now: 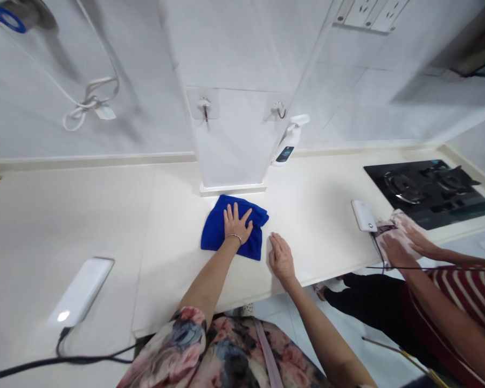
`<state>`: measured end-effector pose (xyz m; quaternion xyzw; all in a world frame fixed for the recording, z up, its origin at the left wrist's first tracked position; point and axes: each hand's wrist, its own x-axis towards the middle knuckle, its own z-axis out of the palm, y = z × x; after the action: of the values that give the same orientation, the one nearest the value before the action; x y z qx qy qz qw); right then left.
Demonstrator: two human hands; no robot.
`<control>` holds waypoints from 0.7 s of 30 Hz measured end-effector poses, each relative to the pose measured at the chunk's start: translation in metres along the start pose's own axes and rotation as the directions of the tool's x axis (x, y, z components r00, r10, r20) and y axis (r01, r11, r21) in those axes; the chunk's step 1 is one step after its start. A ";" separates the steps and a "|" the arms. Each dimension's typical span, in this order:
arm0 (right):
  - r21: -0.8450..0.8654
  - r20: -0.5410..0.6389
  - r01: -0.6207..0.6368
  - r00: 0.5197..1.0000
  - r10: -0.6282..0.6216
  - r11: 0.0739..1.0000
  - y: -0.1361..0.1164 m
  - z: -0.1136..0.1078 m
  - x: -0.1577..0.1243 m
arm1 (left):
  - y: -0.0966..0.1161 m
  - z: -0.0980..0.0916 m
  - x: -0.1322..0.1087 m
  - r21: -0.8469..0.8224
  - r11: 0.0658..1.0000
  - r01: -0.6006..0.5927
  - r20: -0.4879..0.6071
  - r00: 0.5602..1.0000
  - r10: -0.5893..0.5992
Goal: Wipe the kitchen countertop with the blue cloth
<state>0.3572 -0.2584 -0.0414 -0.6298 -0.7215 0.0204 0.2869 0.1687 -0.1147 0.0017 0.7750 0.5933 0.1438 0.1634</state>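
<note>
A blue cloth (pixel 213 229) lies spread on the white countertop (pixel 311 215), just in front of the wall pillar's base. My left hand (pixel 237 223), with a thin bracelet at the wrist, presses flat on the cloth with its fingers spread. To the right of the cloth, my right hand (pixel 282 258) rests on the bare counter near its front edge. Its fingers are stretched out close together, apart from the cloth, and nothing shows in them.
A white spray bottle (pixel 288 143) stands beside the pillar. White power banks with cables lie at left (pixel 83 291) and right (pixel 364 215). Right, a co-worker's hands (pixel 400 245) rest on a pinkish cloth by the black gas hob (pixel 428 191). Hooks (pixel 205 108) hang on the pillar.
</note>
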 end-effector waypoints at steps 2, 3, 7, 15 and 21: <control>0.010 0.008 -0.025 1.000 0.025 1.000 0.000 0.000 0.001 | 0.005 0.003 0.016 0.000 1.000 0.010 -0.011 1.000 -0.010; 0.012 0.010 -0.031 0.999 0.031 0.999 0.000 0.000 0.001 | 0.008 0.005 0.023 0.003 1.000 0.018 -0.017 1.000 -0.018; -0.006 -0.002 -0.009 1.000 0.009 1.000 0.001 0.002 0.002 | 0.022 0.012 0.042 0.025 0.998 0.063 -0.031 0.998 -0.062; -0.008 -0.027 -0.016 1.000 0.016 1.000 0.003 0.005 0.005 | 0.024 0.016 0.017 0.026 0.992 -0.127 0.016 0.992 0.127; 0.028 -0.075 -0.026 0.997 0.028 0.999 0.006 0.009 0.005 | 0.022 0.014 -0.046 0.037 0.971 -0.237 0.049 0.971 0.235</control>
<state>0.3578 -0.2494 -0.0494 -0.6358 -0.7013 0.0101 0.3222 0.1819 -0.1656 -0.0035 0.8464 0.4960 0.1325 0.1414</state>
